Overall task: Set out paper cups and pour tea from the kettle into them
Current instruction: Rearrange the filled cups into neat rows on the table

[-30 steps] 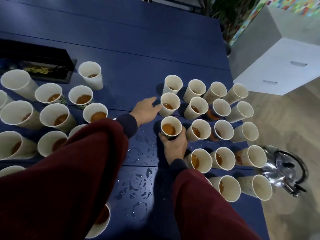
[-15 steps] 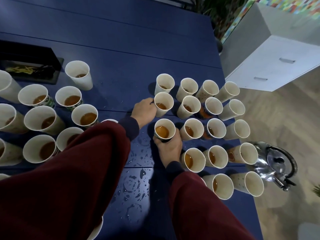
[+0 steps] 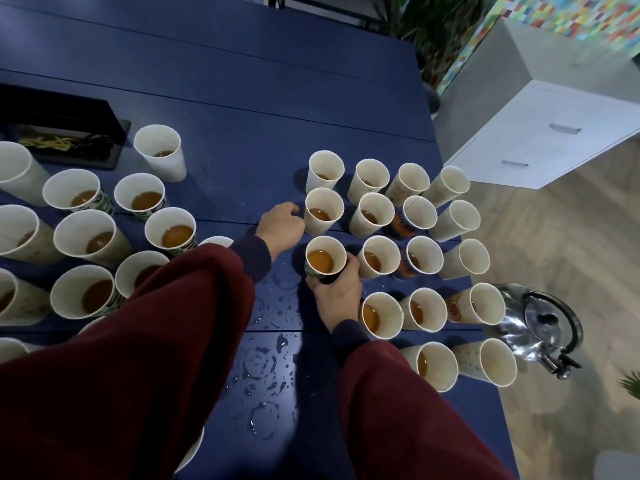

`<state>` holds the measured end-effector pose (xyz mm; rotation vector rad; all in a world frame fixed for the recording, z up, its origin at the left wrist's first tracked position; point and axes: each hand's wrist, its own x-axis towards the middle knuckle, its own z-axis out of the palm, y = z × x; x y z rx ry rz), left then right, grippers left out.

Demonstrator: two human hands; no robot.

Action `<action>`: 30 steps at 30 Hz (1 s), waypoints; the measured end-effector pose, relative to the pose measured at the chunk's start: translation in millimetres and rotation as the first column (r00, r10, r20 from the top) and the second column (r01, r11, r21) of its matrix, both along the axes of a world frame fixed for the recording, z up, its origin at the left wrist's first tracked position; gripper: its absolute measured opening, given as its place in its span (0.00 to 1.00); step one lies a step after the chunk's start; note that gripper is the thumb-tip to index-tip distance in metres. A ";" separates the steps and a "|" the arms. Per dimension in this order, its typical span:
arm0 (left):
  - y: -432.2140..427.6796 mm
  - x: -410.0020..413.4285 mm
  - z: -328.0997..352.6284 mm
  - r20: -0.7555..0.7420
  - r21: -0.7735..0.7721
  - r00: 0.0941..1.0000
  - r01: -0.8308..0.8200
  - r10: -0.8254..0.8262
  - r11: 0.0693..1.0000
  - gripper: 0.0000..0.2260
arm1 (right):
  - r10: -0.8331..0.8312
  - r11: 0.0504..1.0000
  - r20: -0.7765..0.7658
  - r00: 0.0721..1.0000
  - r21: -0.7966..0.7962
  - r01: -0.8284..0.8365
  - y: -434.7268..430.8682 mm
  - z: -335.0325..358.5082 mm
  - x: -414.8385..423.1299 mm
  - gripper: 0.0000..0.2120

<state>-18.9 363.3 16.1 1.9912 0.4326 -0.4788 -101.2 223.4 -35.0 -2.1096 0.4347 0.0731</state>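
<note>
Right hand is wrapped round the lower part of a full cup, thumb on one side and fingers on the other, w/ the cup upright on the table. Left hand sits just ahead of it, fingers curled in, right beside the next cup. Can't tell if it grips that one or only touches it.

Main risk IMO: tea level in the full cup is high and the paper wall is soft, so a hard squeeze or quick lift could slop it over the rim. The packed cups stand just right of the right hand, so a sideways drag may knock one and tip several. Drops btwn the wrists make the top slick, and a cup base could skid. Left sleeve hangs over more filled cups and might catch a rim. Kettle sits well right of the right hand at the table edge, prob. easy to bump off.
</note>
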 end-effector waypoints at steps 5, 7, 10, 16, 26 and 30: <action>26.5 -6.4 20.0 0.142 0.213 0.987 0.038 -0.069 0.976 0.11 | -0.105 0.994 -0.067 0.992 0.009 0.105 11.8 -0.2 -12.3 0.24; 46.6 -12.9 29.8 0.168 0.306 0.977 0.073 -0.130 0.949 0.09 | -0.189 0.981 -0.097 0.977 0.017 0.192 23.6 -4.9 -18.8 0.24; 78.0 -27.8 36.5 0.145 0.446 0.952 0.182 -0.271 0.876 0.09 | -0.201 0.976 -0.143 0.969 0.052 0.210 42.4 -7.8 -27.3 0.21; 100.2 -70.6 27.5 -0.072 0.623 0.800 0.502 -0.596 0.599 0.29 | -0.078 0.990 -0.184 0.980 0.101 0.097 69.2 -6.1 -36.4 0.21; 73.0 -89.9 49.4 0.001 0.662 0.763 0.484 -0.647 0.572 0.24 | 0.376 0.927 -0.007 0.927 0.010 -0.376 71.7 13.1 -48.9 0.41; 52.2 -99.9 55.0 0.017 0.578 0.747 0.535 -0.665 0.616 0.24 | 0.278 0.957 0.146 0.949 0.044 -0.287 69.9 12.6 -59.3 0.26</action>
